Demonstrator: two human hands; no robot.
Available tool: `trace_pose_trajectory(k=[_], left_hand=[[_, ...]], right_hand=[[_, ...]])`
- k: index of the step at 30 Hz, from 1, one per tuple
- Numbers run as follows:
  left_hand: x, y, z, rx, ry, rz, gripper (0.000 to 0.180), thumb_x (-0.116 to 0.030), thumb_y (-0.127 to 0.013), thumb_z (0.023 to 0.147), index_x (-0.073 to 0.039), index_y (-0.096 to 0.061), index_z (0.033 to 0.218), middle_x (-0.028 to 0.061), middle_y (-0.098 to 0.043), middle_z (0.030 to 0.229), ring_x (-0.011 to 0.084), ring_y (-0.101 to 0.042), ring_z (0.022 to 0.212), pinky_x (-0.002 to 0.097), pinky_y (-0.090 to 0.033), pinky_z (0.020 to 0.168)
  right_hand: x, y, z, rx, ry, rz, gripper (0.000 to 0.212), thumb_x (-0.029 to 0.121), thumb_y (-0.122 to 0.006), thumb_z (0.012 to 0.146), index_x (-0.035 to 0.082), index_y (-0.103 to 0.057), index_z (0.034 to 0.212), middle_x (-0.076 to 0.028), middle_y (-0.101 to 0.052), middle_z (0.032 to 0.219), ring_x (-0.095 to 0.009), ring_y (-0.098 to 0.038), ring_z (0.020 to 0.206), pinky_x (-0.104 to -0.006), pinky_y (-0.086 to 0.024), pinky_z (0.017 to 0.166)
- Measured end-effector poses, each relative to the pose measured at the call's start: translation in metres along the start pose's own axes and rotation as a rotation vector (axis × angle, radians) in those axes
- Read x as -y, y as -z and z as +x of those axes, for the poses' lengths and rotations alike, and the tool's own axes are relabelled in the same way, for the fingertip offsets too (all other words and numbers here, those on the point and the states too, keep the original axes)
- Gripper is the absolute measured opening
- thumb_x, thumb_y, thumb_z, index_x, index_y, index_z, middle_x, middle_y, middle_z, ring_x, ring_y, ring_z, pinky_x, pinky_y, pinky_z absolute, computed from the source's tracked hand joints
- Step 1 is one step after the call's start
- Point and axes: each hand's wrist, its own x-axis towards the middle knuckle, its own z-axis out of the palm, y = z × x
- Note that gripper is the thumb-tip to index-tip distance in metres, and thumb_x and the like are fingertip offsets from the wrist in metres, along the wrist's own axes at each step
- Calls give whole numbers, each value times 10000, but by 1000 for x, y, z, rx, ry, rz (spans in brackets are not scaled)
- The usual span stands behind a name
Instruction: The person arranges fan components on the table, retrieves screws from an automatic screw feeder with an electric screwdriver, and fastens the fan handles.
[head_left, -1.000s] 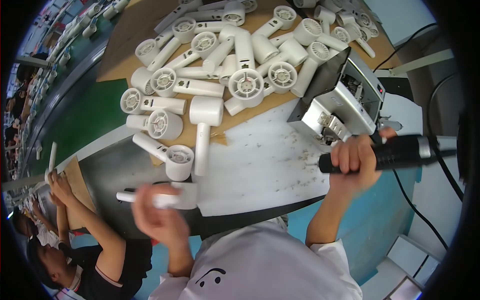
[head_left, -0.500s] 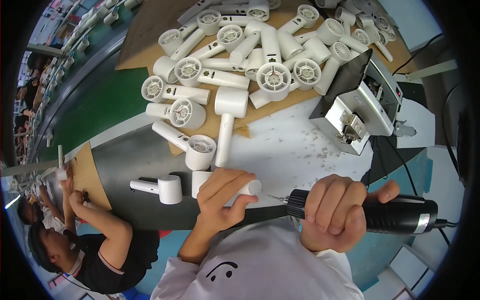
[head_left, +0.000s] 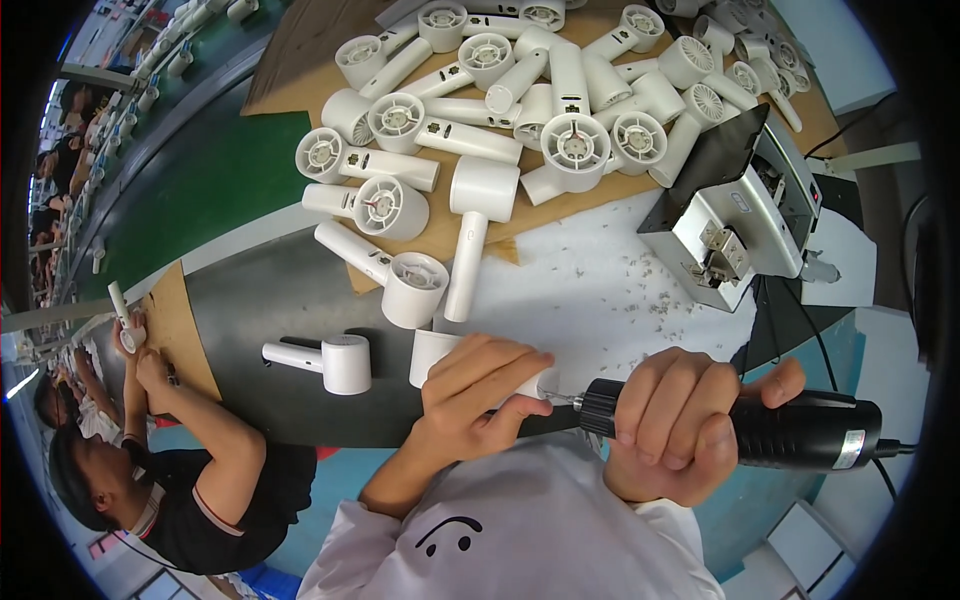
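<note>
My left hand (head_left: pixel 478 395) is closed round the handle of a white handheld fan (head_left: pixel 432 355). The fan's head shows beyond my fingers, and its handle end points right. My right hand (head_left: pixel 672 420) grips a black corded electric screwdriver (head_left: pixel 800 430), held level with its tip toward the left. The thin bit meets the end of the fan handle, close to my left fingertips. Whether a screw sits there is too small to tell. Another white fan (head_left: pixel 345 364) lies on the dark table to the left of my left hand.
Many white fans (head_left: pixel 400 205) are heaped on brown cardboard (head_left: pixel 275 75) at the back. A metal box-shaped machine (head_left: pixel 740 220) stands at the right, beside a white sheet (head_left: pixel 560 285) strewn with small screws. A co-worker (head_left: pixel 225 450) sits at the left. A green conveyor belt (head_left: pixel 220 190) runs beyond.
My left hand has moved right with the fan, bringing the handle end up to the screwdriver bit. The gap between them has closed. My right hand has barely shifted.
</note>
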Motion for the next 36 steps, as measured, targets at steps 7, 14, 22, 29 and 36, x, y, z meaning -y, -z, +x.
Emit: trace_pose_trajectory(k=[7,14,22,29,36], left_hand=[[-1,0,-1,1,9,-1,365,-157,-789,641,45,-684,926,133,-647,826,267,-607,674,326,-480,602],[0,-1,-2,18,-17,-20,357,-162,-787,640,38,-687,919,121,-649,826,261,-606,678,328,-478,599],[2,2,-5,48,-31,-26,336,-216,-786,725,51,-694,906,140,-676,848,266,-632,684,310,-499,601],[-1,-1,-4,19,-23,-27,352,-182,-785,659,45,-687,910,118,-655,829,259,-605,670,324,-470,586],[-2,-4,-2,18,-21,-45,353,-163,-785,646,50,-688,911,124,-656,833,262,-608,675,323,-473,587]], right_hand=[[7,5,2,25,3,14,340,41,-517,914,172,-244,1069,-45,-478,591,-140,-459,372,-310,-447,362],[1,3,4,57,-74,27,315,22,-480,914,145,-344,1170,5,-426,540,-97,-424,380,-259,-434,395],[-3,4,3,78,-83,-1,345,23,-489,912,156,-329,1187,7,-432,547,-98,-422,379,-259,-433,389],[-3,1,-1,51,-47,-43,331,36,-532,904,172,-344,1139,17,-432,545,-88,-418,376,-252,-423,388],[2,4,-2,25,-31,-9,373,33,-540,905,194,-231,1037,-24,-479,563,-147,-460,364,-326,-443,357]])
